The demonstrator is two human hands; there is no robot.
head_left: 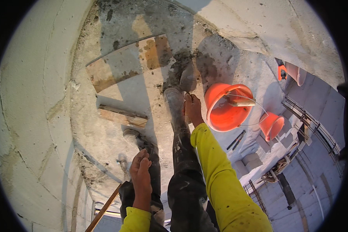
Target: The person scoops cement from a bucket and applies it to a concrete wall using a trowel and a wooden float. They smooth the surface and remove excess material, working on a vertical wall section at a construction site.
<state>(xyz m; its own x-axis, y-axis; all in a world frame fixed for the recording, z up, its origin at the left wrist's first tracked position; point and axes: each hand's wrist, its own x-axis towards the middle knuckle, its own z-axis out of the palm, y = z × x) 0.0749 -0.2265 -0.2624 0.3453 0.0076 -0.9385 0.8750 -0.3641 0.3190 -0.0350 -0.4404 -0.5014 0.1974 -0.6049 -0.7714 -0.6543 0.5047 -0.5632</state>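
My right hand (192,109) is closed round the handle of a trowel (188,78), whose grey blade points away from me over a dark, wet-looking patch of floor. That hand is just beyond my right knee, close to the left side of a large orange bucket (212,101). A wooden-handled tool (241,103) rests in the bucket, its lower end hidden. My left hand (141,174) is held above my left leg, apart from everything else. Its fingers are curled in with the thumb against them, and nothing shows in them.
A stained board (129,61) and a shorter wood piece (123,116) lie on the rough floor. Pale block walls (34,108) curve round at left and far right. To the right are long-handled pliers (236,140), a smaller orange bucket (272,127) and rebar (313,125).
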